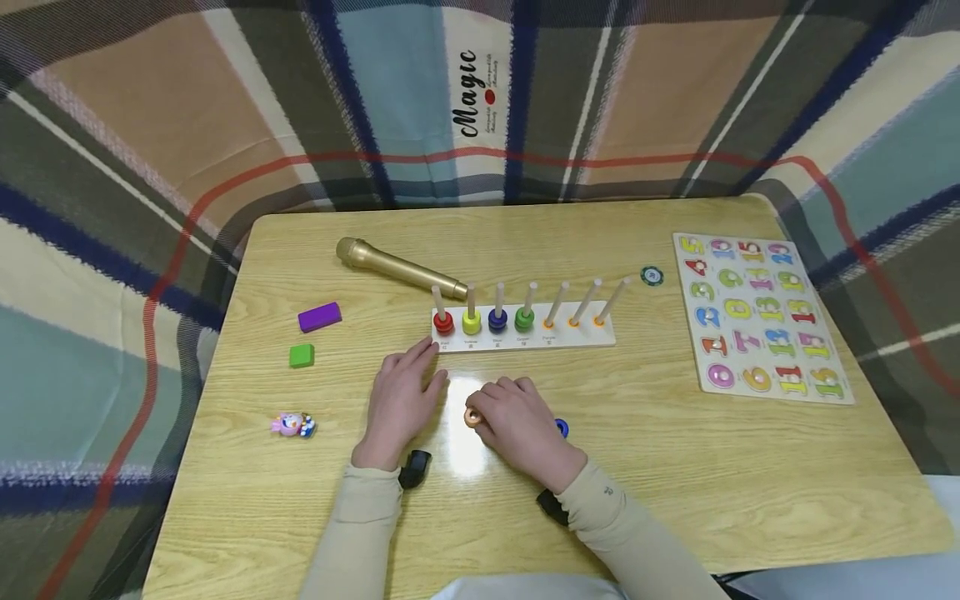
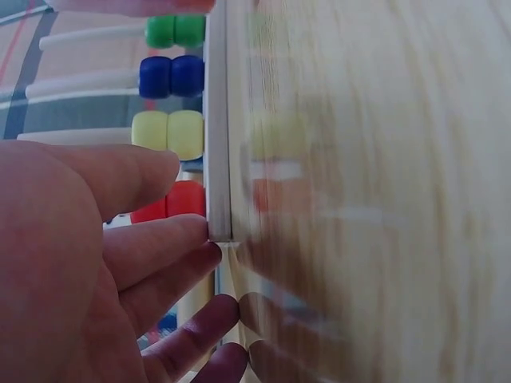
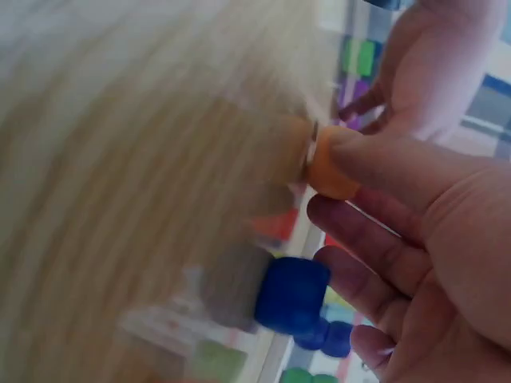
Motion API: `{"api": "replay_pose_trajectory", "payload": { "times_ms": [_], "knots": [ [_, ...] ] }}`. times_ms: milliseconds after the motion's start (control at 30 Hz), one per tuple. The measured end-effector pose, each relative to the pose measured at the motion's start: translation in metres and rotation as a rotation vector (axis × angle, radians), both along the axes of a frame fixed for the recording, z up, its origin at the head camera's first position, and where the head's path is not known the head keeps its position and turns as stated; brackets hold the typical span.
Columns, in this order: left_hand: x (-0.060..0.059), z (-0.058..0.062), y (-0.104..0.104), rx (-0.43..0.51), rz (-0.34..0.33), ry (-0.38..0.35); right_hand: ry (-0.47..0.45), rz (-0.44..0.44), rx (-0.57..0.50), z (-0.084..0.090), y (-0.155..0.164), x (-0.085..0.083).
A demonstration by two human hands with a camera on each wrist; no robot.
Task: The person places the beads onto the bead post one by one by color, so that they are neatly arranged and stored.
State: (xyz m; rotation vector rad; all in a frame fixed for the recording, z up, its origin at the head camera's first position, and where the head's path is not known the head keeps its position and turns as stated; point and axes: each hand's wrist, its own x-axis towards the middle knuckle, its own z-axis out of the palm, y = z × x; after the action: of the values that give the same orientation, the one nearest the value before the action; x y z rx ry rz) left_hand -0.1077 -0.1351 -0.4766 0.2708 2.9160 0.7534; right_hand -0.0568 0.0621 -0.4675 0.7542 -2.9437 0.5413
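A white peg board (image 1: 495, 341) stands mid-table with red (image 1: 443, 325), yellow (image 1: 471, 322), blue (image 1: 497, 321) and green beads (image 1: 523, 319) stacked in pairs on its left pegs. The three pegs at its right carry no beads. My left hand (image 1: 401, 396) lies with fingers extended, the fingertips touching the board's left front corner. Between thumb and finger, my right hand (image 1: 522, 425) pinches an orange bead (image 3: 326, 171) low over the tabletop, in front of the board. Partly hidden behind that hand in the head view, a loose blue bead (image 3: 293, 295) rests on the table near its fingers.
Behind the board lies a gold microphone (image 1: 397, 265). A purple block (image 1: 319, 317), a green block (image 1: 302, 356) and a small figurine (image 1: 292, 424) are at the left. To the right are a round chip (image 1: 652, 276) and a number puzzle board (image 1: 765, 321).
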Motion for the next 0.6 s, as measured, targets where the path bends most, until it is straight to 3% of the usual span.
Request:
{"api": "replay_pose_trajectory", "payload": {
  "times_ms": [200,467,600],
  "knots": [
    [0.000,0.001,0.000,0.008,-0.003,-0.011,-0.027,-0.188,-0.194,0.010,0.025,-0.012],
    [0.001,0.002,0.001,0.012,-0.012,-0.022,0.061,-0.461,-0.536,0.034,0.073,-0.032],
    [0.001,0.002,-0.001,0.016,-0.005,-0.025,0.142,-0.537,-0.591,0.047,0.082,-0.046]
  ]
}}
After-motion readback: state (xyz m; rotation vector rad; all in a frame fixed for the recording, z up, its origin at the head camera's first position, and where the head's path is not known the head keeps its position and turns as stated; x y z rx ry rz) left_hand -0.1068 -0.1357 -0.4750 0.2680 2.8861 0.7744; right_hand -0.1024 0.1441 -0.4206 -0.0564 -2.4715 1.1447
